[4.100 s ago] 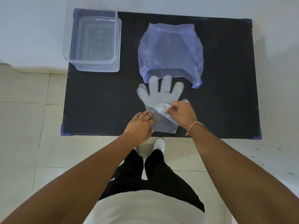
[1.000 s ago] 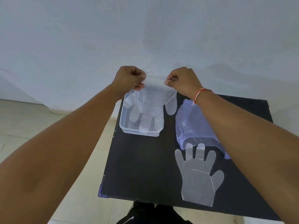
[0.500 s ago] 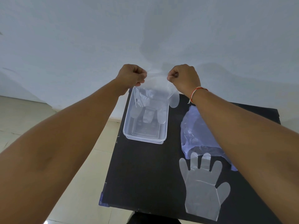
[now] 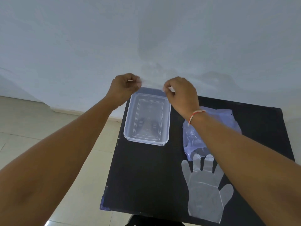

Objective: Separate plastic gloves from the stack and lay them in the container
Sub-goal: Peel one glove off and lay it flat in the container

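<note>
A clear plastic container (image 4: 129, 121) stands at the far left of the black table (image 4: 146, 176). A thin clear glove (image 4: 147, 125) hangs down into it, its fingertips showing faintly against the near part of the floor. My left hand (image 4: 124, 88) and my right hand (image 4: 180, 95) hover over the container's far end, each pinched on a corner of the glove's cuff; the film between them is barely visible. The stack of clear gloves (image 4: 205, 190) lies flat at the table's near right, partly under my right forearm.
A crumpled bluish plastic bag (image 4: 192, 137) lies just beyond the stack, to the right of the container. A white wall rises right behind the table's far edge. Tiled floor is to the left, and the table's left edge runs close to the container.
Both hands have sunk lower over the container's far end, and the glove that hung above it now reaches down inside to the floor. The stack and bag have not moved.
</note>
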